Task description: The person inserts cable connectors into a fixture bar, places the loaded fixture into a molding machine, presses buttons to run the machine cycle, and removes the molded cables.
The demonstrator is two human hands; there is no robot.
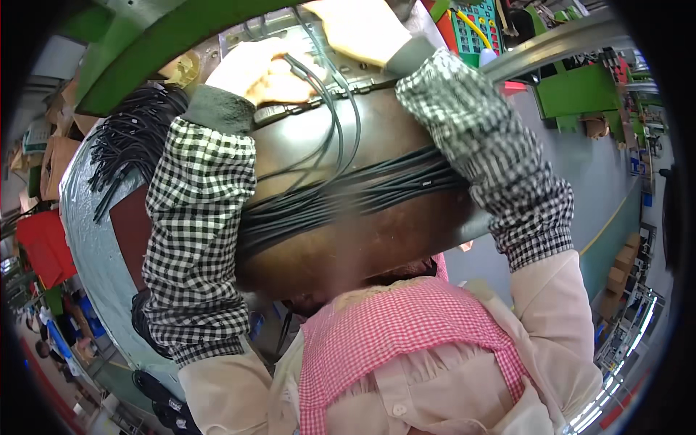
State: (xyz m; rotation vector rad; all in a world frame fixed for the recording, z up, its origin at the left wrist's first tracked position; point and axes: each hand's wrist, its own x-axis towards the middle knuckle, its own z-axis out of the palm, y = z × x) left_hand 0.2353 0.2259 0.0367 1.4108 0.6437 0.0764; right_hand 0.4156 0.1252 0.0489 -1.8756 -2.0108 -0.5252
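Under a bright lamp, my left hand [272, 75] is closed around thin black cables [335, 125] at the metal fixture [355, 74]. Its fingers are curled, and the cables loop from them toward me. My right hand [360, 30] reaches over the fixture's far side, close to another strand of cable. Glare washes it out and its fingertips run to the picture's upper edge, so its grip is hidden. A bundle of black cables [362, 190] lies crosswise on the brown worktop [326, 254] between my forearms.
A green machine frame [138, 54] arches over the far left. Beneath it, a heap of black cables [134, 130] rests on a table with a pale, shiny cover [90, 210]. A button panel [478, 29] stands at the far right, near a metal rail [558, 47].
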